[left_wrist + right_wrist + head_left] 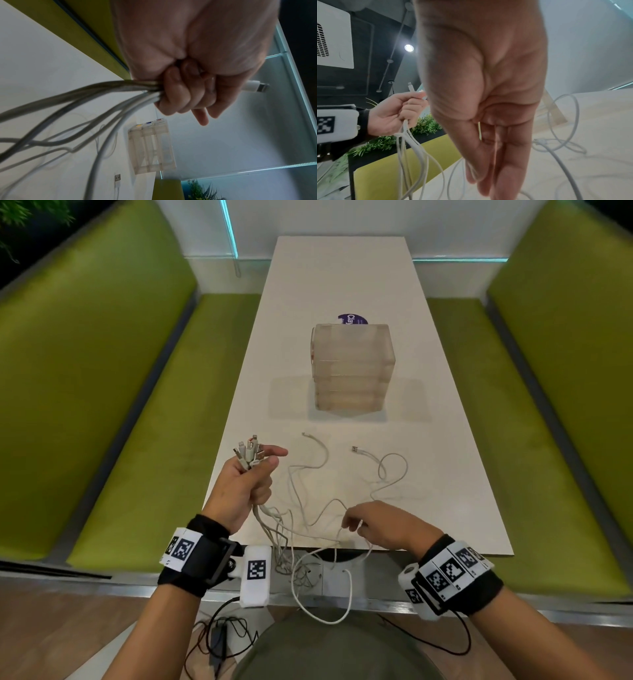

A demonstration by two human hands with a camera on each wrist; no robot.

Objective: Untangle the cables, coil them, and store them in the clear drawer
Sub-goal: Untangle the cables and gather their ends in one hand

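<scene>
Several white cables [318,463] lie tangled on the near end of the white table [342,275], and some hang off its front edge [308,577]. My left hand [246,484] is raised over the table's left corner and grips a bundle of cable ends [248,451], plugs pointing up. In the left wrist view my fingers [185,97] wrap the cords and a Lightning plug [257,88] sticks out. My right hand [373,525] hangs at the front edge, pinching one white cable [453,171] between thumb and fingers. The clear drawer unit [352,368] stands mid-table, its drawers closed.
A purple round label [352,320] lies behind the drawer unit. One loose cable with a USB plug [356,449] rests right of centre. Green benches [120,405] flank the table on both sides. Black wires [222,635] trail on the floor by my legs.
</scene>
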